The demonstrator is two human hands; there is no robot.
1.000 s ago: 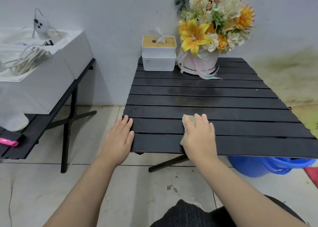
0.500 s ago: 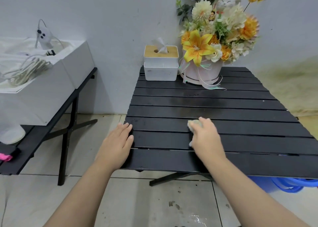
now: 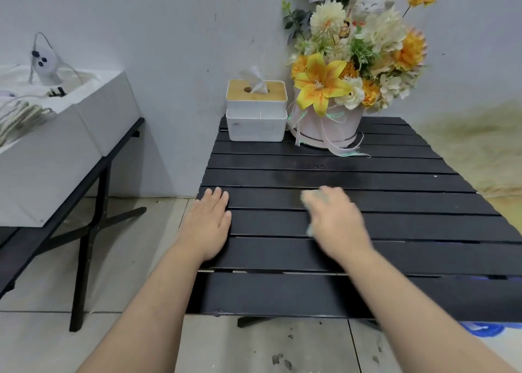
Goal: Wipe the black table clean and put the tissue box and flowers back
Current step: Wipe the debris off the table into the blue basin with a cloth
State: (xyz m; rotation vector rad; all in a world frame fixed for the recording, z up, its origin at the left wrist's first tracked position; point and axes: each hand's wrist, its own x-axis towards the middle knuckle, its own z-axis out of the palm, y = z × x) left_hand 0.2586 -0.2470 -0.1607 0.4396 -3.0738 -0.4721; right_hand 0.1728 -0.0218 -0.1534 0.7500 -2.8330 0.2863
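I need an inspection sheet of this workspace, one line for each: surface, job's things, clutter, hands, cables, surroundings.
Surface: black table, slatted, a dull smear on the middle slats.
Job's things: tissue box and flowers stand side by side at the far edge; cloth lies under the right hand.
Clutter: nothing seen.
Hands: left hand rests flat near the table's left edge; right hand presses the cloth, blurred.
Cables: coiled cord lies in the white box on the side table.
Surroundings: blue basin under the black table; dark spots on the floor.
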